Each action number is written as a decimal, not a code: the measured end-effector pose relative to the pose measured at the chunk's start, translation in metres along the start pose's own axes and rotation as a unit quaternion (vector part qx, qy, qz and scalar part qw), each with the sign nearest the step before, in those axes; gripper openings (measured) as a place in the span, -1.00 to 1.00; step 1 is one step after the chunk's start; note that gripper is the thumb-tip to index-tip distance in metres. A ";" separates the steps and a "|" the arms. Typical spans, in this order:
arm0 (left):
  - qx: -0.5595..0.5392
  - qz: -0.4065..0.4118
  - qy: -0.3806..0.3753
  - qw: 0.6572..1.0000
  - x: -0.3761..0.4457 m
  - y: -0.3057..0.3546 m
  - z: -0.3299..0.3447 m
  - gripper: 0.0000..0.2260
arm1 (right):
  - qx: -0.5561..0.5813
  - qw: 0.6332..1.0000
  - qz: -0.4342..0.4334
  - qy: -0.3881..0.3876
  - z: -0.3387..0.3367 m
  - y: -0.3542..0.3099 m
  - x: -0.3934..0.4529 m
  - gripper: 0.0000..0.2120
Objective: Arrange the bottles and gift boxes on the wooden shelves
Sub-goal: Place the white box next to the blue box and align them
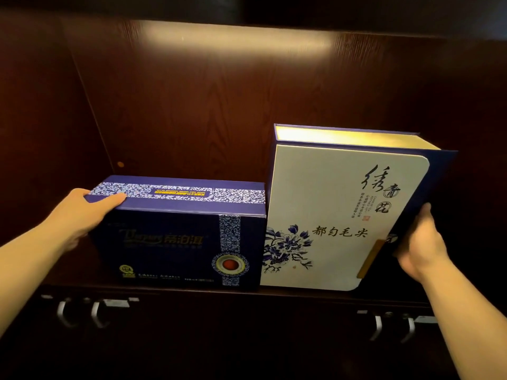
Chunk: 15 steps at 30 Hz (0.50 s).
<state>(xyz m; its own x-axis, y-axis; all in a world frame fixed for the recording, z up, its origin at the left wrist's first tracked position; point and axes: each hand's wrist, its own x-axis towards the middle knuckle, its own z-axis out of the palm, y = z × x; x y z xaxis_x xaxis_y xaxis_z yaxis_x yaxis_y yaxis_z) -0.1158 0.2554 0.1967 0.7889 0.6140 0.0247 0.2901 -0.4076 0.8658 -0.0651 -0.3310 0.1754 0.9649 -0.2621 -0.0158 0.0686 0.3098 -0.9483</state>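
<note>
Two gift boxes stand side by side on a dark wooden shelf (301, 293). The dark blue gift box (175, 239) on the left has a blue-and-white patterned band and a round red emblem. My left hand (87, 212) grips its upper left corner, thumb lying on the top face. The taller white gift box (334, 215) on the right carries blue flowers and black calligraphy, with a navy spine. My right hand (419, 242) holds its right edge, fingers wrapped behind the spine. The two boxes touch each other. No bottles are in view.
The shelf's wooden back panel (219, 105) rises behind the boxes and a side wall (55, 119) closes the left. Below the shelf edge are cabinet doors with metal handles (79, 314) on the left and metal handles (392, 327) on the right.
</note>
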 end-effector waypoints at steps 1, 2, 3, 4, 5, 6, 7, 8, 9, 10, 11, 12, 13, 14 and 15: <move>0.002 0.001 -0.005 1.000 0.001 -0.001 0.001 -0.52 | 0.001 1.000 0.001 0.002 0.001 0.000 0.001 -0.48; 0.003 -0.001 -0.007 1.000 0.003 -0.002 0.002 -0.50 | 0.001 1.000 0.001 0.005 0.001 0.000 0.001 -0.50; 0.006 -0.002 -0.007 1.000 0.005 -0.003 0.002 -0.48 | 0.000 1.000 0.000 0.007 0.001 0.000 0.003 -0.51; 0.010 -0.002 -0.007 1.000 0.006 -0.003 0.003 -0.46 | 0.000 1.000 0.001 0.007 0.001 0.000 0.004 -0.50; 0.012 -0.004 -0.007 1.000 0.008 -0.004 0.003 -0.41 | -0.003 1.000 0.001 0.008 0.001 0.000 0.006 -0.49; 0.016 -0.007 -0.008 1.000 0.010 -0.006 0.002 -0.36 | -0.007 1.000 0.004 0.012 0.001 0.001 0.007 -0.47; 0.019 -0.010 -0.008 1.000 0.011 -0.007 0.002 -0.33 | -0.011 1.000 0.008 0.017 0.000 0.001 0.009 -0.45; 0.021 -0.012 -0.008 1.000 0.012 -0.008 0.002 -0.31 | -0.013 1.000 0.012 0.024 0.000 0.001 0.011 -0.43; 0.021 -0.010 -0.007 1.000 0.012 -0.008 0.002 -0.29 | -0.015 0.999 0.015 0.032 0.000 0.002 0.013 -0.42; 0.020 -0.009 -0.005 1.000 0.012 -0.009 0.002 -0.28 | -0.016 0.999 0.018 0.040 0.000 0.003 0.014 -0.41; 0.019 -0.006 -0.005 1.000 0.011 -0.010 0.003 -0.27 | -0.018 0.999 0.019 0.047 0.000 0.003 0.015 -0.40; 0.017 -0.004 -0.004 1.000 0.011 -0.009 0.003 -0.29 | -0.019 0.998 0.020 0.053 0.001 0.003 0.015 -0.41; 0.015 -0.001 -0.004 1.000 0.011 -0.010 0.004 -0.32 | -0.017 0.998 0.019 0.058 0.001 0.004 0.016 -0.41; 0.013 0.001 -0.004 1.000 0.011 -0.009 0.005 -0.36 | -0.013 0.998 0.017 0.064 0.002 0.004 0.017 -0.41; 0.011 0.003 -0.004 1.000 0.011 -0.010 0.005 -0.41 | -0.009 0.997 0.016 0.069 0.001 0.005 0.018 -0.40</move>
<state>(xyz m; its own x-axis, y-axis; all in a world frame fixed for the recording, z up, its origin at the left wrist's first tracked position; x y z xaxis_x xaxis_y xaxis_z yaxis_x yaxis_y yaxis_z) -0.1067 0.2629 0.1861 0.7946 0.6066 0.0257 0.2971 -0.4254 0.8548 -0.0472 -0.3333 0.1703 0.9227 -0.3754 -0.0874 0.0330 0.3028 -0.9525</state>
